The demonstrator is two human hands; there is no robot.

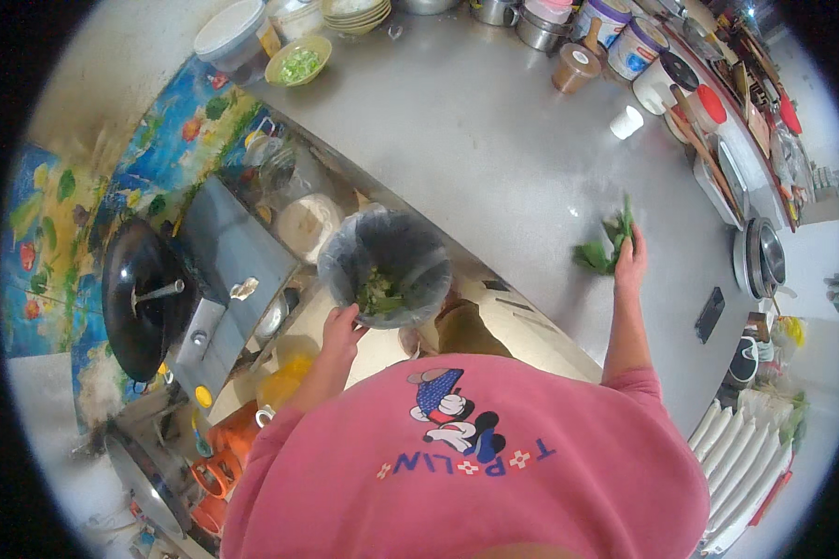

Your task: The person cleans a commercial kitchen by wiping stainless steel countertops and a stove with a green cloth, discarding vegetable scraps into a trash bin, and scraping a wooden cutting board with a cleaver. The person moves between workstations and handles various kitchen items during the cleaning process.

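My left hand (pixel 342 330) grips the near rim of a bin (pixel 335 258) lined with a clear plastic bag, in front of the counter's edge. Green vegetable scraps (pixel 381 293) lie at the bottom of the bin. Over the steel counter (pixel 475 147), on the right, my right hand (pixel 630 260) has its fingers closed on a small bunch of leafy greens (pixel 599 253). The leaves hang to the left of the fingers, and a stem sticks up past them; they look slightly blurred.
A white cup (pixel 626 123) and a dark phone (pixel 710 315) lie on the counter. Nested metal bowls (pixel 744 258) stand at its right end. Along the back are tubs, pots and a bowl of chopped greens (pixel 300 65). A black wok (pixel 140 300) is at the left, near orange gas cylinders (pixel 217 472).
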